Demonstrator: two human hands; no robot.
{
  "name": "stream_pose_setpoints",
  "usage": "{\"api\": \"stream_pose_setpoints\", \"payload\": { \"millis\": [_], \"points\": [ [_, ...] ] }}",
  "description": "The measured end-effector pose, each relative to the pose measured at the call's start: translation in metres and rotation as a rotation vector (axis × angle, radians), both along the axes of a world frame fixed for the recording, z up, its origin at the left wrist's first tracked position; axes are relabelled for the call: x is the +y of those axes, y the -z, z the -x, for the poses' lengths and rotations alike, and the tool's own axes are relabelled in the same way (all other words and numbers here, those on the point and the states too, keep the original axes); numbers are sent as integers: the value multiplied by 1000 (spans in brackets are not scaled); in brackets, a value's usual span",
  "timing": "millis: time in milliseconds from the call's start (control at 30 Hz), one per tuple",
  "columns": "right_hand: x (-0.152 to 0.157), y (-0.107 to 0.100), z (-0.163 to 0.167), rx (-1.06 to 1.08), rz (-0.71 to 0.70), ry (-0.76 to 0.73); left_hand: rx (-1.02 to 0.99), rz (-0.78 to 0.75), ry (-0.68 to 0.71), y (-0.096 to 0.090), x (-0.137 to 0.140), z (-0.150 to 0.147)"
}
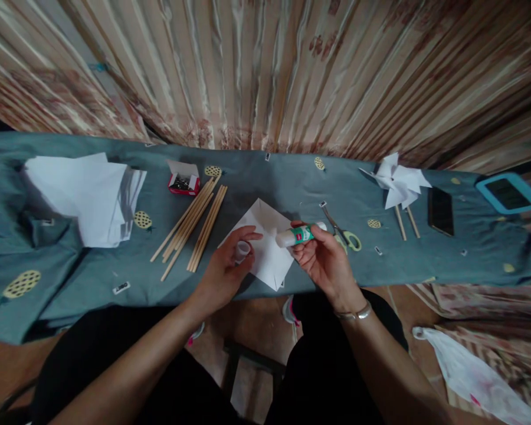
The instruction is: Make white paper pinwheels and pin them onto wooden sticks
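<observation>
Over a square of white paper (269, 265) with creased corners, my right hand (325, 262) is closed around a glue stick (301, 235) with a green and white label. The glue stick lies nearly level, its whitish end pointing left. My left hand (230, 262) curls around a small translucent cap (242, 251) held between thumb and fingers, above the paper's left side. Just right of the glue stick lies a pair of scissors (353, 240) with light green handles, partly hidden by my right hand.
Wooden sticks (188, 221) lie left of the paper, with a small red box (184, 180) of metal pins behind them. A stack of white paper (88, 200) is farther left. To the right are paper pinwheels (398, 180) on sticks, a phone (441, 211) and a blue-framed device (508, 193).
</observation>
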State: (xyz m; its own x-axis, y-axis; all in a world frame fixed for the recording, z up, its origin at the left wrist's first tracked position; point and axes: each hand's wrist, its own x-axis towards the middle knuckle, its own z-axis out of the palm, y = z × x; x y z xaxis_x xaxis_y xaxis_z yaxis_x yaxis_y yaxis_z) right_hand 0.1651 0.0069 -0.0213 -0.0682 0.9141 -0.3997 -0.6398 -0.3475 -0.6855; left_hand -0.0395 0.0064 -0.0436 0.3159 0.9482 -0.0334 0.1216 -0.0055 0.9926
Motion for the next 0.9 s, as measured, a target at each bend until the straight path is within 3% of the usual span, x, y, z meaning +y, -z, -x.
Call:
{"api": "stream_pose_setpoints", "payload": {
  "millis": [133, 500, 900],
  "points": [
    [-5, -2, 6, 12, -30, -27, -172, 108, 5, -2, -1, -3],
    [-16, 0, 18, -189, -116, -73, 128, -173, 72, -5, -10, 1],
    [-22, -1, 17, -341, -160, -154, 216, -309, 146, 0, -11, 1]
  ]
}}
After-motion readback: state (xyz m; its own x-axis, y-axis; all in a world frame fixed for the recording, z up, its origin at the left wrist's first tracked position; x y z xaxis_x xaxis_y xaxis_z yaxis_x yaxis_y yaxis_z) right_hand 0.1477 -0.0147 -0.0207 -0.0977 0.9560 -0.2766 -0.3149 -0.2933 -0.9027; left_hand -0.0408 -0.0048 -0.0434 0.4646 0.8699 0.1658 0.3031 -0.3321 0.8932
